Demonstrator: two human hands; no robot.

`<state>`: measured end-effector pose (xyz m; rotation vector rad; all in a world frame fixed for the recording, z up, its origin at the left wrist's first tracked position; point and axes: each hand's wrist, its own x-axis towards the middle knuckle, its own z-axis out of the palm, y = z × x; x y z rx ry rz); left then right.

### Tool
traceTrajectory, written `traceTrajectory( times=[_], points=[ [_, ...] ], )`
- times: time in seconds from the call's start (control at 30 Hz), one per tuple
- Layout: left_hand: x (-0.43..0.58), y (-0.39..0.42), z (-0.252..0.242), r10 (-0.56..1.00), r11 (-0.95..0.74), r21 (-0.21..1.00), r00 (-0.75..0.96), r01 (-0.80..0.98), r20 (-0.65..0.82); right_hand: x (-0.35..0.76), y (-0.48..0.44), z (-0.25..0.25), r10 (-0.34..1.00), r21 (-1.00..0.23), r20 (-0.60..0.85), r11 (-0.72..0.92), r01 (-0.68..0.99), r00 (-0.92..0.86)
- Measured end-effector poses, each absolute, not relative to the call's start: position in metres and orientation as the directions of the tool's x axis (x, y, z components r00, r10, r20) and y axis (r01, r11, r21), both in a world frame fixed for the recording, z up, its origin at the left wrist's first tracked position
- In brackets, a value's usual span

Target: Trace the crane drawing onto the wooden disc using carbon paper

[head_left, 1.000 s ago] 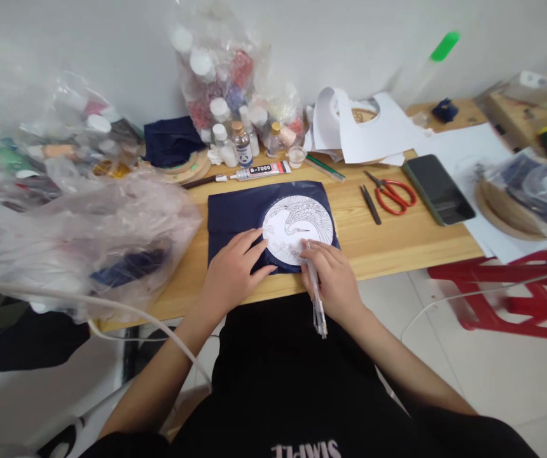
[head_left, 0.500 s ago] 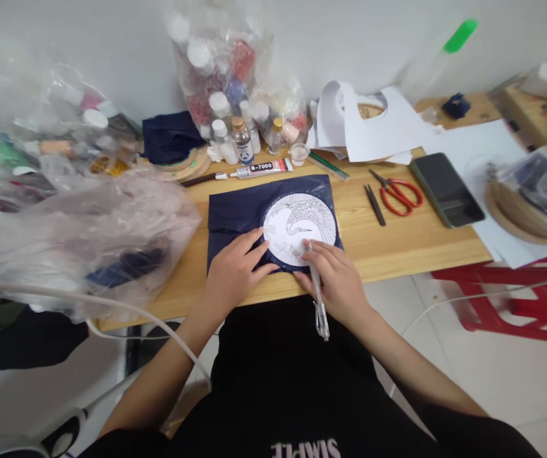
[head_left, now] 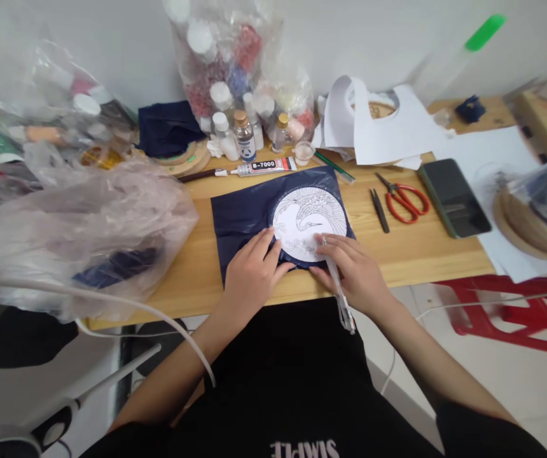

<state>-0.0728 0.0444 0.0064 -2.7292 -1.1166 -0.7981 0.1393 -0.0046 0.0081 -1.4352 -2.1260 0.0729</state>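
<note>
A round white paper (head_left: 305, 236) printed with a line drawing of a crane lies on a dark blue cloth (head_left: 240, 216) on the table. At the paper's lower left rests my left hand (head_left: 254, 267), fingers stretched out and thumb apart, fingertips touching the paper's edge and the cloth. My right hand (head_left: 352, 270) has a clear pen (head_left: 338, 286) in it, the pen's rear end pointing down toward my lap. Fingertips of that hand press the paper's lower right, with the thumb low at the cloth's near edge.
Beyond the cloth lie a glue tube (head_left: 266, 166) and small bottles (head_left: 245, 135). To the right are tweezers (head_left: 379, 211), red-handled scissors (head_left: 407, 200) and a phone (head_left: 455, 197). A plastic bag (head_left: 125, 222) bulges on the left; a white cable (head_left: 159, 313) crosses my left forearm.
The cloth and paper appear shifted right and turned slightly counterclockwise, both hands with them; the camera view has also moved a little. The pen stays in my right hand.
</note>
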Motion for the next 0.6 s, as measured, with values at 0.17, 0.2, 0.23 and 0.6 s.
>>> traceTrajectory(
  times=[0.17, 0.2, 0.23, 0.6],
  points=[
    [-0.070, 0.043, 0.012, 0.659, -0.716, 0.136, 0.597, 0.685, 0.457, 0.134, 0.005, 0.016, 0.859, -0.229, 0.429, 0.404, 0.886, -0.281],
    [-0.070, 0.043, 0.013, 0.667, -0.712, 0.145, 0.596, 0.687, 0.448, 0.132, 0.007, 0.019, 0.858, -0.175, 0.419, 0.397, 0.901, -0.297],
    [-0.070, 0.043, 0.015, 0.675, -0.708, 0.155, 0.595, 0.689, 0.436, 0.129, 0.009, 0.021, 0.860, -0.124, 0.401, 0.393, 0.911, -0.316],
    [-0.067, 0.047, 0.029, 0.696, -0.702, 0.117, 0.642, 0.702, 0.321, 0.111, 0.045, 0.053, 0.919, 0.197, -0.105, 0.395, 0.897, -0.381]
  ],
)
